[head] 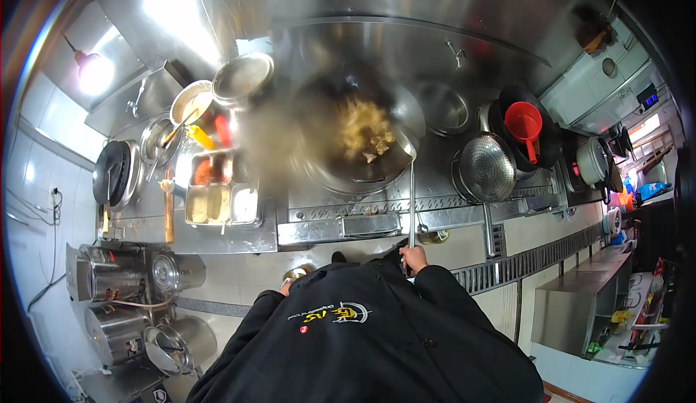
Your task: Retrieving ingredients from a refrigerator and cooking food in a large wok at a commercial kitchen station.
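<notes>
My right hand grips the long metal handle of a wok ladle. Its bowl end rests at the right side of a large wok in front of me. Pale brown chunks of food lie in the wok, and steam blurs its left part. Low on my left side, my left hand is mostly hidden by the jacket and sleeve. Beside its fingers is a small shiny container; whether the hand grips it is not visible.
Left of the wok stand a sectioned seasoning tray, a yellow squeeze bottle and a pot with a utensil. To the right are a perforated strainer, its handle jutting past the counter edge, and a red plastic dipper.
</notes>
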The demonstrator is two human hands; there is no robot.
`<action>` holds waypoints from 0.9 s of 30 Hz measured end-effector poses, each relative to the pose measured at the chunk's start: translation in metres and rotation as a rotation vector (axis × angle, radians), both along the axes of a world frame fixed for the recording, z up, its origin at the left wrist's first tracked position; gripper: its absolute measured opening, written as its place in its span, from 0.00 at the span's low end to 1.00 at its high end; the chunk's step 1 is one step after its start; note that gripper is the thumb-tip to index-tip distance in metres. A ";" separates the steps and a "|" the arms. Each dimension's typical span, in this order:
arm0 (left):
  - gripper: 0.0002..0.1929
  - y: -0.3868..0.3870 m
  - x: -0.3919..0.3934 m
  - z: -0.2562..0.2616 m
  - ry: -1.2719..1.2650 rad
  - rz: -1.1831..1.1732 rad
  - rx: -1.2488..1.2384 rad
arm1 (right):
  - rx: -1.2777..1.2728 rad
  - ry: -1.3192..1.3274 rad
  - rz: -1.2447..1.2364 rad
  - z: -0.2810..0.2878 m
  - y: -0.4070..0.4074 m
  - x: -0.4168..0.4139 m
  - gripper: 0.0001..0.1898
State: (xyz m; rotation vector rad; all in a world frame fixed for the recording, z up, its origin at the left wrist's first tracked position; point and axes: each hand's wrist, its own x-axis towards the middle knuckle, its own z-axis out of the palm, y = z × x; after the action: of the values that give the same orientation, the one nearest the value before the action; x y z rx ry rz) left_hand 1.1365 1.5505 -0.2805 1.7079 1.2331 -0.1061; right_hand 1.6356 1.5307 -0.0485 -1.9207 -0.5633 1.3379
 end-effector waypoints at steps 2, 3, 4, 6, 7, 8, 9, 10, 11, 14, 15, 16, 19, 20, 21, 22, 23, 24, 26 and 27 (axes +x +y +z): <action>0.27 -0.001 -0.004 0.000 -0.056 0.027 -0.020 | -0.001 0.007 0.000 0.000 0.001 0.000 0.08; 0.27 -0.002 -0.005 -0.002 -0.086 0.040 -0.031 | -0.003 0.010 0.000 0.000 0.001 0.000 0.08; 0.27 -0.002 -0.007 -0.004 -0.085 0.040 -0.031 | -0.006 0.013 0.000 0.000 0.002 -0.001 0.08; 0.27 -0.003 -0.007 -0.006 -0.061 0.041 -0.027 | -0.009 0.008 0.001 0.001 0.002 0.000 0.08; 0.27 -0.003 -0.007 -0.008 -0.050 0.041 -0.027 | -0.015 0.003 0.002 0.001 0.002 0.000 0.08; 0.27 -0.004 -0.007 -0.009 -0.039 0.041 -0.026 | -0.020 -0.002 0.004 0.002 0.002 0.000 0.08; 0.27 -0.005 -0.007 -0.010 -0.027 0.042 -0.025 | -0.021 -0.003 0.004 0.003 0.002 -0.001 0.08; 0.27 -0.004 -0.007 -0.010 -0.015 0.042 -0.023 | -0.019 0.008 -0.006 0.003 0.002 -0.001 0.08; 0.27 -0.003 -0.007 -0.010 -0.002 0.043 -0.020 | -0.017 0.019 -0.016 0.004 0.003 -0.002 0.08; 0.27 -0.002 -0.011 -0.008 0.053 0.058 -0.031 | -0.015 0.026 -0.018 0.006 0.007 -0.005 0.09; 0.28 0.000 -0.010 -0.006 0.077 0.063 -0.037 | -0.015 0.017 -0.019 0.005 0.008 -0.005 0.10; 0.28 0.000 -0.012 -0.003 0.079 0.070 -0.033 | -0.014 0.012 -0.013 0.005 0.010 -0.007 0.11; 0.29 0.002 -0.005 0.018 0.076 0.092 -0.060 | 0.000 0.011 -0.014 0.003 0.008 -0.004 0.10; 0.29 0.003 -0.003 0.030 0.074 0.100 -0.070 | 0.004 0.011 -0.013 0.003 0.008 -0.003 0.09; 0.29 0.001 -0.002 0.043 0.073 0.105 -0.082 | 0.003 0.008 -0.017 0.006 0.008 -0.002 0.09; 0.30 -0.002 0.001 0.058 0.075 0.115 -0.093 | 0.080 -0.092 -0.041 0.011 0.009 -0.004 0.11; 0.30 0.001 0.008 0.071 0.076 0.123 -0.103 | 0.157 -0.192 -0.066 0.018 0.011 -0.004 0.12; 0.30 0.001 0.013 0.089 0.080 0.123 -0.105 | 0.232 -0.288 -0.090 0.029 0.012 -0.006 0.14; 0.28 0.004 0.030 0.118 0.124 0.350 -0.096 | 0.299 -0.309 -0.085 0.070 0.039 0.002 0.15; 0.27 0.008 0.032 0.130 0.146 0.464 -0.088 | 0.283 -0.274 -0.064 0.101 0.060 0.004 0.15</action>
State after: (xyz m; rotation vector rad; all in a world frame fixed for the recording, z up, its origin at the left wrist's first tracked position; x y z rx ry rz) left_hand 1.1687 1.5586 -0.1504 1.3192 1.6782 -0.0048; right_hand 1.6396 1.5903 0.0521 -1.8776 -0.7738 0.9058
